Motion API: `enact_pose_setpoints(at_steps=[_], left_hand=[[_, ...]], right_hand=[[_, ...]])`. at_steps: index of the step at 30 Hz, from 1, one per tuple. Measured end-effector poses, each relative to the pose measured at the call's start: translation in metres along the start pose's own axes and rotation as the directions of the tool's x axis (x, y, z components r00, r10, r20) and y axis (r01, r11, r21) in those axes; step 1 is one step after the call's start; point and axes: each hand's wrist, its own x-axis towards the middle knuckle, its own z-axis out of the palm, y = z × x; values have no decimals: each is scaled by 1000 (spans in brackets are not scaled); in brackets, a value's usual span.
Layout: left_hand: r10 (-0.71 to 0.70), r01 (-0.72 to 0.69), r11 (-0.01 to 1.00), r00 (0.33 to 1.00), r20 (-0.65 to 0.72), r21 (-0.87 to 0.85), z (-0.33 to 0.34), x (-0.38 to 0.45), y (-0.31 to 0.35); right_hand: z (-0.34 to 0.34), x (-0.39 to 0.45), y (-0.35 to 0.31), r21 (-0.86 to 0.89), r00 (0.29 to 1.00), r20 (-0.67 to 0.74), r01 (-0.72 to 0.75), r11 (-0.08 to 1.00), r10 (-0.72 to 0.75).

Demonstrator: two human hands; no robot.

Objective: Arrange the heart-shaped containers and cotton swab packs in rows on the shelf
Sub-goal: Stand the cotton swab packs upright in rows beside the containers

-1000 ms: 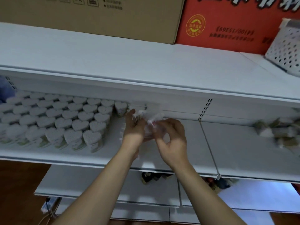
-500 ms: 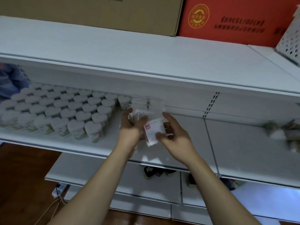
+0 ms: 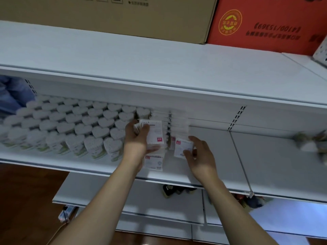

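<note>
At the far left of the middle shelf [image 3: 208,167], the heart-shaped containers [image 3: 70,128] are standing upright in tight rows, their white heart tops facing up and the rows running from the back wall to the front edge. What is inside them is too blurred to make out. A blue bundle [image 3: 12,96] is lying behind their left end.

Just right of the last container, the left hand [image 3: 136,140] is holding a fanned stack of cotton swab packs [image 3: 155,133]; its grip is closed around the stack, thumb lying across the front pack and fingers curled behind. Below that hand one more pack [image 3: 153,162] is standing on the shelf near the front edge. Behind the stack, clear packs [image 3: 177,121] are already sitting in a row against the back wall.

Further right, the right hand [image 3: 200,152] is pinching a single pack [image 3: 183,147] by its lower right corner, grip closed on it between thumb and fingers, the pack upright and just beside the left hand's stack.

At the far right of the same shelf some blurred small goods [image 3: 311,140] are lying well apart from the packs. On the top shelf a brown carton [image 3: 123,16] is sitting beside a red carton [image 3: 265,23], with the corner of a white perforated basket [image 3: 321,52] at the edge.
</note>
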Motion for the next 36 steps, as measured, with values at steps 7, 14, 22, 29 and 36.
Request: enact_pose_setpoints(at_steps=[7,14,22,29,36], left_hand=[[14,-17,999,998,53,52,-5,0,-2],[7,-11,999,996,89,43,-7,1,-6],[15,-15,1000,992,121,4,7,1,-12],[82,-87,995,993,88,55,30,-4,-19],[80,-107,984,979,189,139,29,-10,-11]], right_hand=[[30,2,18,-275,977,-139,121,954,-164],[39,12,14,-370,969,-164,113,922,-185],[8,-6,-38,78,981,-186,61,995,-46],[-7,-2,-70,471,970,55,-235,850,238],[-48,16,-66,412,978,163,-186,892,129]])
